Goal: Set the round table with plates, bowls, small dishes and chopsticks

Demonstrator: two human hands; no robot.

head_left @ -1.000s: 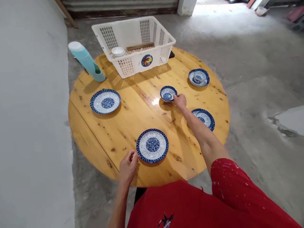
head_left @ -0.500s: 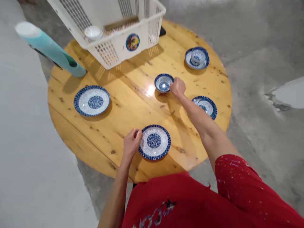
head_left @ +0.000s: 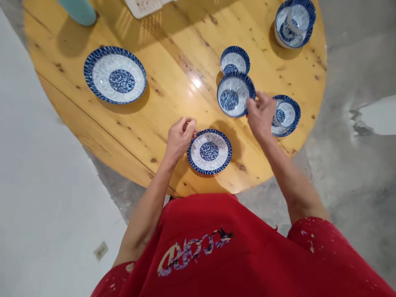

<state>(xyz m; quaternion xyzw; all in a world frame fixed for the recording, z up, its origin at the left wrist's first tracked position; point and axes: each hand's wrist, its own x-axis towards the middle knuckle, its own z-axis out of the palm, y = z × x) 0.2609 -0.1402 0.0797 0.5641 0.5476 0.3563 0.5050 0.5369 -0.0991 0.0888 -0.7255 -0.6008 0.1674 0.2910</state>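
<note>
My right hand [head_left: 262, 113] grips a blue-and-white patterned bowl [head_left: 236, 97] by its right rim. The bowl is tilted and held above the table. Just behind it, and partly covered by it, sits another similar bowl [head_left: 234, 62]. My left hand [head_left: 181, 138] has its fingers curled together at the upper left rim of a blue-rimmed plate [head_left: 209, 152]. Anything inside those fingers is hidden. The plate lies close to my body.
On the round wooden table [head_left: 173, 111] stand a larger oval plate [head_left: 114, 74] at left, a stacked dish with a cup [head_left: 293, 24] at far right, and another dish with a cup [head_left: 287, 115] below it. A white basket [head_left: 145, 8] and a turquoise cylinder [head_left: 80, 12] are at the back.
The right hand has drawn back toward me, lifting one bowl off another that stays on the table. The left hand has shifted to the plate's upper left. The view has tilted down.
</note>
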